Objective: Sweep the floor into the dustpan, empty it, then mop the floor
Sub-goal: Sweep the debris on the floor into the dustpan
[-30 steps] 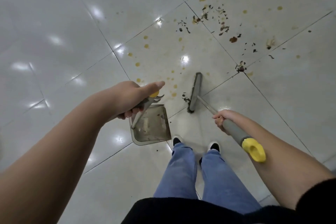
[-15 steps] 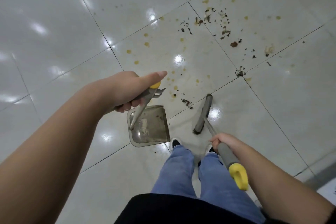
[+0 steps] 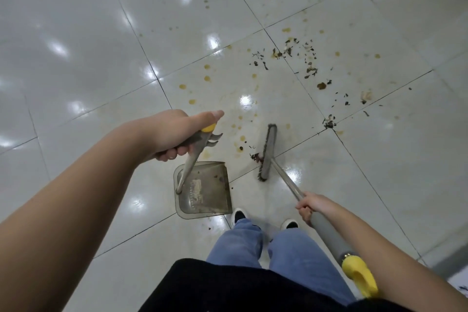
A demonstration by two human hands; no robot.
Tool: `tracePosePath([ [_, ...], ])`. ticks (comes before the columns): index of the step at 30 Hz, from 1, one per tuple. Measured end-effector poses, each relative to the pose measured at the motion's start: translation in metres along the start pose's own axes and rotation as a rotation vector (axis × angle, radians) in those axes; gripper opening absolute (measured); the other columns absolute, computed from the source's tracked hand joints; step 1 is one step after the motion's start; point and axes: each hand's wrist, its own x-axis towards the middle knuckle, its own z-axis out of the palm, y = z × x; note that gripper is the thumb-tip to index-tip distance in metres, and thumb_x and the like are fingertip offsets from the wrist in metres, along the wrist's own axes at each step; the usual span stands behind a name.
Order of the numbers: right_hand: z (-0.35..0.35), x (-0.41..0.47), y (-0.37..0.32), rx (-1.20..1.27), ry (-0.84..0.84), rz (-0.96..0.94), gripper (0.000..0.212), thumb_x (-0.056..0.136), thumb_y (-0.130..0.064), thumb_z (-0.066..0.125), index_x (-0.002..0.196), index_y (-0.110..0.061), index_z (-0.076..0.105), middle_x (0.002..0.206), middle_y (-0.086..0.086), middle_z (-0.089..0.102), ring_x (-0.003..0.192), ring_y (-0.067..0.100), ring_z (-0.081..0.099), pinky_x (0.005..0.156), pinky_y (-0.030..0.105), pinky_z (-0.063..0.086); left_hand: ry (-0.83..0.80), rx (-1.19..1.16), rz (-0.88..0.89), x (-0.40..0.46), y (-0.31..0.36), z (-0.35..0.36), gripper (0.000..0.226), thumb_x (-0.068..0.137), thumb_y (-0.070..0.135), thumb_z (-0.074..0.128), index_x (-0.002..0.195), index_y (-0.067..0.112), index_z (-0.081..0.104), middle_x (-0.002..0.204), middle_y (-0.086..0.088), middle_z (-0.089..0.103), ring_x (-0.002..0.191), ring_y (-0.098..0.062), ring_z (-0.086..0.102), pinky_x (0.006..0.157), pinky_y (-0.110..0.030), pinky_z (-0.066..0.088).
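My left hand (image 3: 174,134) grips the grey, yellow-tipped handle of a long-handled dustpan (image 3: 205,192), whose grey tray rests on the white tile floor just ahead of my shoes. My right hand (image 3: 307,206) holds the grey shaft of a broom with a yellow end cap (image 3: 361,276). The broom head (image 3: 268,152) stands on the floor to the right of the dustpan, with a small clump of dark debris (image 3: 255,157) at its left side. Dry leaf bits (image 3: 310,69) and yellow-brown spill spots (image 3: 207,78) lie scattered ahead and to the right.
Glossy white tiles (image 3: 88,58) with dark grout lines spread all around. My blue-jeaned legs (image 3: 253,243) and white-toed shoes (image 3: 239,214) stand right behind the dustpan. A grey edge shows at the far lower right.
The broom head has swung forward again and now stands closer to the dustpan's right side with debris beside it. The view has shifted; the dustpan stays put in my left hand.
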Motion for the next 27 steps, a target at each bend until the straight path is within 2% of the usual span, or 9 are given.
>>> tracePosePath([
  [2,-0.004,-0.007,0.007,-0.214,0.023,-0.058,0.021,0.09,0.014,0.034,0.094,-0.006,0.039,0.046,0.005,0.037,0.022,0.006,0.031,0.029,0.009,0.03,0.007,0.001,0.017,0.002,0.001,-0.001,0.073,0.071,0.077,0.04,0.058,0.007,0.055,0.042,0.001,0.041,0.036,-0.014,0.033,0.039,-0.021,0.029],
  [4,-0.005,-0.012,0.011,-0.354,-0.005,-0.084,0.024,0.087,0.014,0.035,0.097,-0.006,0.041,0.047,0.006,0.039,0.024,0.007,0.034,0.031,0.01,0.033,0.011,0.011,0.018,0.003,0.004,-0.002,0.073,0.071,0.078,0.04,0.057,0.008,0.055,0.04,0.002,0.041,0.034,-0.013,0.034,0.037,-0.019,0.029],
  [7,0.006,-0.011,0.007,-0.515,-0.051,-0.092,0.02,0.087,0.013,0.039,0.086,-0.007,0.041,0.032,0.002,0.039,0.023,0.008,0.036,0.033,0.011,0.034,0.01,0.015,0.003,0.003,0.009,0.0,0.072,0.072,0.077,0.039,0.053,0.009,0.054,0.037,0.003,0.04,0.032,-0.013,0.033,0.036,-0.017,0.028],
  [11,0.031,0.007,-0.019,-0.726,-0.091,-0.039,0.024,0.09,0.008,0.042,0.071,-0.006,0.039,0.033,0.004,0.04,0.021,0.01,0.037,0.033,0.012,0.035,-0.005,0.032,0.013,0.002,0.013,0.009,0.071,0.072,0.077,0.037,0.051,0.011,0.052,0.036,0.005,0.04,0.031,-0.012,0.033,0.035,-0.017,0.029],
  [14,0.042,0.02,-0.043,-0.994,-0.115,0.009,0.035,0.093,0.001,0.042,0.058,-0.006,0.04,0.027,0.002,0.042,0.028,0.012,0.041,0.042,0.022,0.037,-0.008,0.034,-0.023,0.001,0.02,0.013,0.069,0.074,0.074,0.038,0.052,0.01,0.051,0.035,0.006,0.04,0.031,-0.012,0.034,0.035,-0.016,0.029],
  [19,0.018,0.03,-0.09,-1.247,-0.092,0.027,0.042,0.096,-0.002,0.036,0.054,-0.007,0.04,0.025,0.001,0.042,0.021,0.011,0.039,0.045,0.022,0.036,0.025,0.026,-0.119,0.006,0.037,0.014,0.067,0.079,0.069,0.04,0.054,0.008,0.056,0.035,0.006,0.04,0.032,-0.013,0.034,0.039,-0.019,0.029],
  [23,-0.014,0.035,-0.133,-1.496,-0.037,-0.078,0.039,0.092,-0.001,0.041,0.054,-0.008,0.046,0.023,-0.002,0.044,0.037,0.014,0.045,0.048,0.023,0.037,0.023,0.061,-0.189,0.016,0.071,0.028,0.07,0.074,0.071,0.04,0.055,0.007,0.058,0.035,0.005,0.042,0.032,-0.013,0.037,0.042,-0.02,0.034],
  [27,-0.046,0.034,-0.163,-1.626,-0.041,-0.129,0.034,0.087,-0.002,0.045,0.054,-0.01,0.05,0.038,0.002,0.051,0.048,0.017,0.043,0.047,0.021,0.036,0.035,0.2,-0.23,0.028,0.11,0.043,0.076,0.067,0.076,0.034,0.054,0.007,0.061,0.042,0.0,0.05,0.035,-0.015,0.045,0.043,-0.021,0.037],
])
